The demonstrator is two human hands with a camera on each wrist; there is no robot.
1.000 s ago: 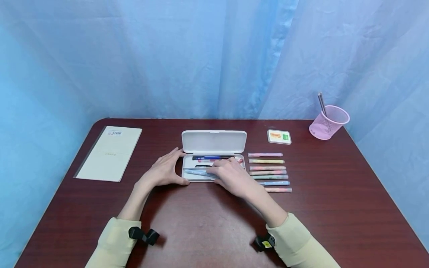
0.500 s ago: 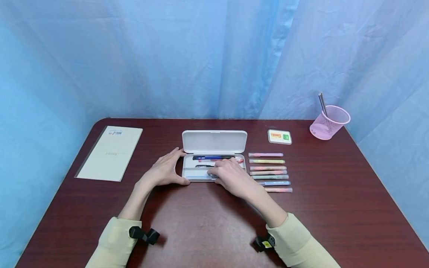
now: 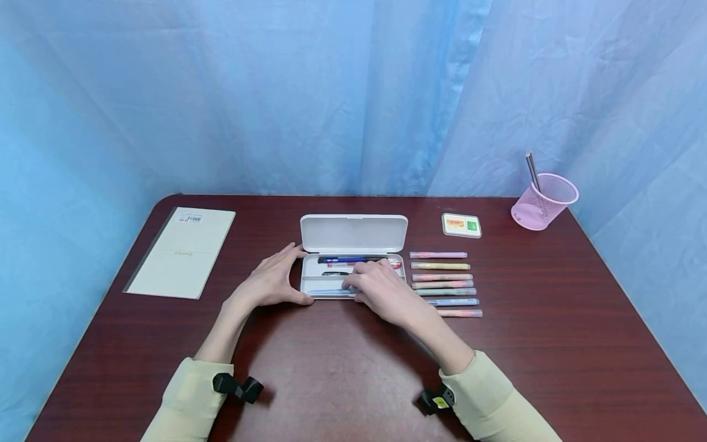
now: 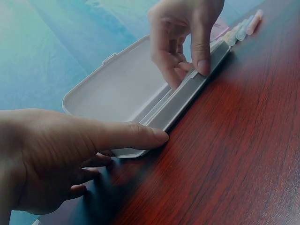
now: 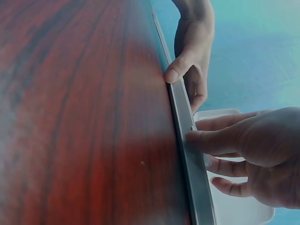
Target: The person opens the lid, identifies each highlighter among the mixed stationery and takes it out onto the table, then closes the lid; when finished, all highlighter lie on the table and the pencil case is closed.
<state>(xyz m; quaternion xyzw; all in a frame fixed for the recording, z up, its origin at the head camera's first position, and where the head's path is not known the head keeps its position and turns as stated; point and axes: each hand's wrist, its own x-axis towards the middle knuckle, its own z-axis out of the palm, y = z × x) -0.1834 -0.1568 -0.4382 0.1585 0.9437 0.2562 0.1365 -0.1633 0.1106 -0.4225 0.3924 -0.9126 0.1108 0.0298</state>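
A white pencil case (image 3: 353,234) lies with its lid up in the middle of the table. My left hand (image 3: 270,279) spans its left end, thumb against the front corner and fingers by the back corner. In the left wrist view that thumb lies straight along the case. My right hand (image 3: 383,291) reaches into the front compartment with bent fingers, its thumb at the front wall. It holds the right end of a light blue marker (image 3: 326,291); the fingers hide that end. Blue pens (image 3: 348,260), a red-tipped pen (image 3: 394,265) and a black-clipped pen (image 3: 334,274) lie in the back compartment.
Several pastel markers (image 3: 439,266) lie in a row right of the case. A small flat card box (image 3: 461,225) sits behind them. At the back right a pink mesh cup (image 3: 536,209) holds grey sticks. A cream notebook (image 3: 182,253) lies at left.
The light blue marker, slanted above the front compartment a second ago, now lies lower and nearly level inside it. My right fingers have dipped slightly; my left hand has stayed put.
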